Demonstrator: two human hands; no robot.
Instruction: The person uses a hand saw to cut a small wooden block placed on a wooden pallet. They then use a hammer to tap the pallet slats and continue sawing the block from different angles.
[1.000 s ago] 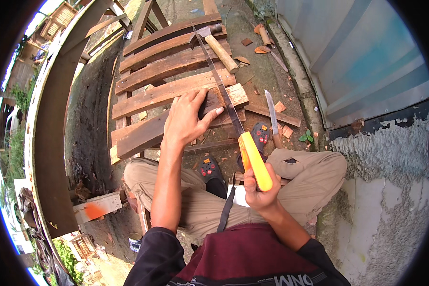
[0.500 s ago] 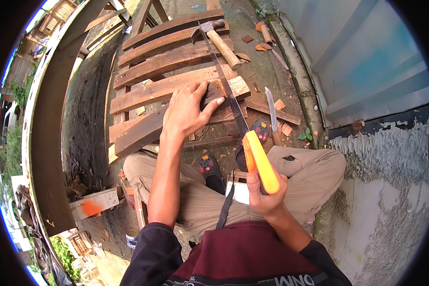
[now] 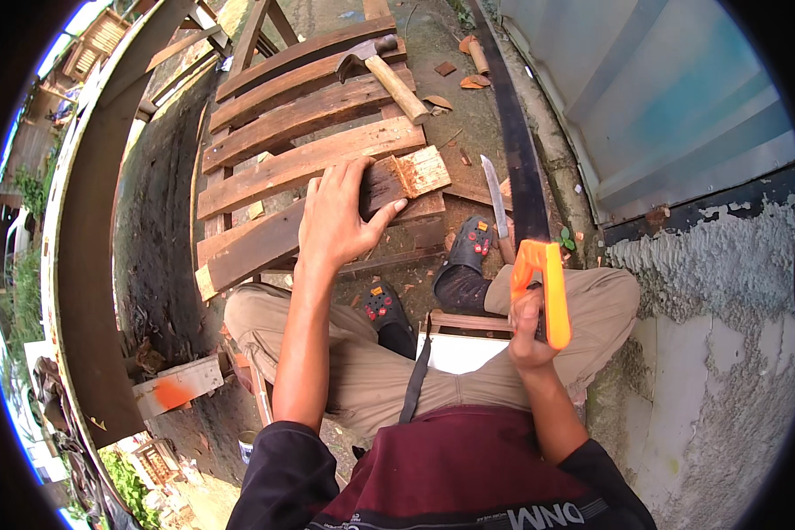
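Observation:
A dark wooden plank lies across a slatted wooden pallet. Its right end is pale, with a rough cut line and sawdust beside it. My left hand grips the plank just left of that cut, fingers over the top and thumb toward the near side. In my right hand is a handsaw with an orange-yellow handle. Its dark blade points away from me, off to the right of the plank and apart from it.
A claw hammer rests on the far slats. Right of the pallet, a knife lies among wood scraps. A blue-grey metal panel and a rough wall stand at the right. My feet, in dark clogs, are beneath.
The handsaw has come off the plank and swung right with my right hand, baring the cut. My left hand stays on the plank.

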